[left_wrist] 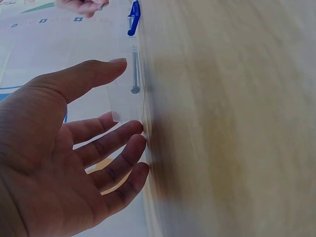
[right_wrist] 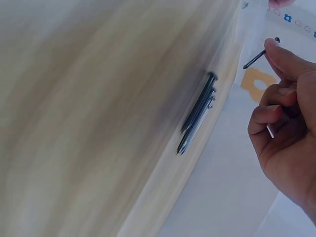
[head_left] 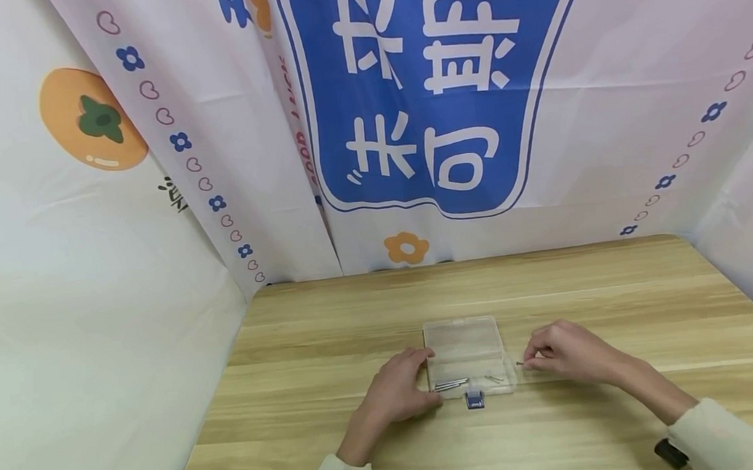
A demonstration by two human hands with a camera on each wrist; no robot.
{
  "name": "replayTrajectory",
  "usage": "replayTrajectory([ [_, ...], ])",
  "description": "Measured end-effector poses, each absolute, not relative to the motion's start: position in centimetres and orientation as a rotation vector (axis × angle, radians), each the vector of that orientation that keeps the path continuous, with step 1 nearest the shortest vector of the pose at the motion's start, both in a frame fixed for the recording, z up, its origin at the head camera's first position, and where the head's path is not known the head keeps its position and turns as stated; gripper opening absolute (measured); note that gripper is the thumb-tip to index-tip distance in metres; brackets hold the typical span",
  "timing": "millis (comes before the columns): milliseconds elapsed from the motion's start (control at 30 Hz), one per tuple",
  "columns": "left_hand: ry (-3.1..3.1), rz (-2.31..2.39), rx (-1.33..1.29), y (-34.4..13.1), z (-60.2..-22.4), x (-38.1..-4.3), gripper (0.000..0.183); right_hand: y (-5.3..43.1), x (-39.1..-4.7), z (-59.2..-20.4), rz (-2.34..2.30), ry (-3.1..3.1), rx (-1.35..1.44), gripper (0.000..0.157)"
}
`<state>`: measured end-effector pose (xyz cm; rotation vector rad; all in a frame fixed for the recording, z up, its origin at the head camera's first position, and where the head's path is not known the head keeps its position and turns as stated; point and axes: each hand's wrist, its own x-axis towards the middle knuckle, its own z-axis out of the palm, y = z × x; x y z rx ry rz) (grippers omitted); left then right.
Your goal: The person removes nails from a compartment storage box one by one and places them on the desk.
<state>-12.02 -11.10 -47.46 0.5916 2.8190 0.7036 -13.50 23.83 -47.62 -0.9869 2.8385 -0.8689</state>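
A clear plastic box (head_left: 465, 339) with a blue clasp (head_left: 475, 400) at its front lies on the table. Long nails (head_left: 451, 385) lie in its left part, small thin pieces (head_left: 494, 378) in its right. My left hand (head_left: 397, 388) rests at the box's left side, thumb near the front corner; in the left wrist view its fingers are loosely bent beside the edge. To the right of the box, my right hand (head_left: 565, 353) pinches a dark nail (right_wrist: 256, 59) between thumb and forefinger. Several nails (right_wrist: 197, 113) lie bundled on the wood in the right wrist view.
The wooden table (head_left: 329, 311) reaches back to a printed cloth (head_left: 603, 102) hanging behind it. Another pale cloth (head_left: 94, 320) hangs at the left.
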Motion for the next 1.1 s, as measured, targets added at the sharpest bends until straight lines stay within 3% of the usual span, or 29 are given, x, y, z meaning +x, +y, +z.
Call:
replayTrajectory([
  [567,2.814,0.711,0.587,-11.2,-47.6,-12.1,0.072,28.1,-12.9,-49.1,-0.866,2.852,-1.046,0.01],
  [1100,2.812,0.713,0.59,-11.3,-47.6,-12.0,0.073,29.1,-13.0,-49.6,-0.8,2.917,-1.094,0.012],
])
